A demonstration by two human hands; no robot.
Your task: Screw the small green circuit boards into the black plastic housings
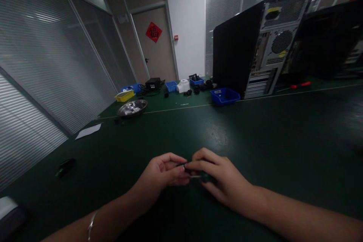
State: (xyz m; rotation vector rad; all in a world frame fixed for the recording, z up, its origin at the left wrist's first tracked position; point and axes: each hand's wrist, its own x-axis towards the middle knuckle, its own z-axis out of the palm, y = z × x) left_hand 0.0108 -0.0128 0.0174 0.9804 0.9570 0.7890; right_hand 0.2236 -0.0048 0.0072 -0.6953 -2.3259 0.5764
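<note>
My left hand is closed, pinching a small dark piece between thumb and fingers; its kind is too small and dim to make out. A screwdriver with a dark handle and thin metal shaft lies in my closed right hand. Its shaft points left, toward the fingers of my left hand, and the tip is hidden there. The right index finger reaches over to the small piece. Both hands are close together above the dark green table mat.
A blue bin stands before a black computer case at right. Far left are a metal bowl, a yellow tray and white paper. A dark object lies at left. Red-handled tools rest far right.
</note>
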